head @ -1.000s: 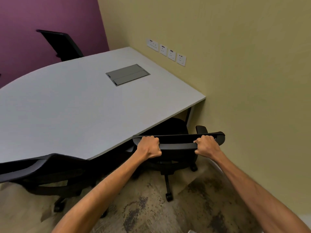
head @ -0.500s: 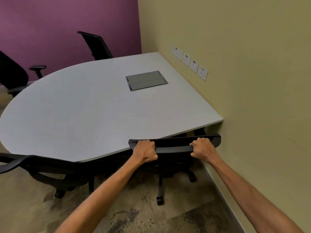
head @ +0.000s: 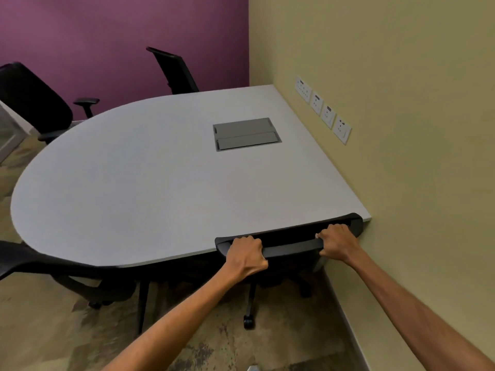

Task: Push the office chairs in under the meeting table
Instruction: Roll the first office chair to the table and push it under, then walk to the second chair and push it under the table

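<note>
Black mesh office chair [head: 289,243] against the pale grey rounded bench [head: 150,183], pushed home by our hands.

We wrap our left hand [head: 246,254] and right hand [head: 336,243] tight over its top rail, wide apart to steer it straight beside the yellow wall [head: 401,170]. Left of it, another black chair [head: 53,266] sits partly under; across the bench, two more black chairs [head: 34,100] stand out.

A matt, pale grey laminate-like surface [head: 139,183] is shown, smooth, with a brushed grey metal hatch [head: 246,133] set in. The gripped chair back [head: 292,243] is seen as matt black plastic. The carpet [head: 40,330] is shown as rough, mottled cloth. Glossy white plastic sockets [head: 322,108] are seen.
</note>
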`<state>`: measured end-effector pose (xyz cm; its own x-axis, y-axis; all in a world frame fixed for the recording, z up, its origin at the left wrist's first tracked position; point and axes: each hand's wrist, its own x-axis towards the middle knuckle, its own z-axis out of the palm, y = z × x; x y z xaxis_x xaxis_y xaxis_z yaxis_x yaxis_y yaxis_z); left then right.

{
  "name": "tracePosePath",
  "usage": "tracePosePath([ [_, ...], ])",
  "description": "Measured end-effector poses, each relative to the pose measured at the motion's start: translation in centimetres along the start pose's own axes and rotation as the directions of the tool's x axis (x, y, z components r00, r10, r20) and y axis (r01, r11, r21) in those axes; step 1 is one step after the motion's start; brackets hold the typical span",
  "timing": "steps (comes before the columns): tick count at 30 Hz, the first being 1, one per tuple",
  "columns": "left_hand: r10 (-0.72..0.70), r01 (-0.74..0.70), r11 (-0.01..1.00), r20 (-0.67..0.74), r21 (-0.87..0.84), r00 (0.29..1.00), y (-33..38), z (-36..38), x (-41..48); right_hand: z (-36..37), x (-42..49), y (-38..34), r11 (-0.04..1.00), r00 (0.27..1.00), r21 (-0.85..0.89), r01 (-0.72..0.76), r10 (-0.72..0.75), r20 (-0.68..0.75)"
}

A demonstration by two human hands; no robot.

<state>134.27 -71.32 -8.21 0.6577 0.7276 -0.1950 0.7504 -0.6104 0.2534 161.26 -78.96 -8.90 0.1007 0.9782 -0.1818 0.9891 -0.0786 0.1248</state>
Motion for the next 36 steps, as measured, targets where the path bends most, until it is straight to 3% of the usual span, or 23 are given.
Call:
tracePosePath([
  [8, -0.041, 0.043, 0.995, -0.018, 0.092, 0.999, 0.6, 0.0, 0.1, 0.7, -0.2, 0.8, 0.995, 0.991, 0.052, 0.087, -0.081, -0.109],
  [13, -0.034, 0.055, 0.996, -0.274, 0.070, 0.961, 0.9, 1.5, -2.3, 1.3, -1.5, 0.8, 0.943, 0.899, 0.124, 0.308, -0.246, -0.363],
  [17, -0.065, 0.075, 0.997, -0.544, -0.003, 0.837, 1.4, 1.9, -5.1, 0.6, -0.7, -0.6, 0.904, 0.816, 0.218, 0.368, -0.202, -0.541],
  [22, -0.340, 0.320, 0.936, -0.605, -0.146, 0.720, 0.7, 1.7, -8.8, -2.1, 1.2, -4.6, 0.878, 0.791, 0.333, 0.344, -0.080, -0.607],
  [27, -0.533, 0.544, 0.807, -0.677, -0.227, 0.508, -2.3, 0.4, -16.4, -5.6, 2.6, -13.2, 0.816, 0.758, 0.297, 0.496, -0.240, -0.607],
  [34, -0.647, 0.688, 0.662, -0.689, -0.297, 0.326, -6.7, 0.3, -24.6, -7.6, 2.9, -23.2, 0.727, 0.715, 0.266, 0.633, -0.418, -0.561],
  [36, -0.689, 0.740, 0.591, -0.679, -0.321, 0.255, -9.3, 0.4, -29.1, -8.6, 2.9, -28.8, 0.677, 0.670, 0.247, 0.693, -0.480, -0.566],
])
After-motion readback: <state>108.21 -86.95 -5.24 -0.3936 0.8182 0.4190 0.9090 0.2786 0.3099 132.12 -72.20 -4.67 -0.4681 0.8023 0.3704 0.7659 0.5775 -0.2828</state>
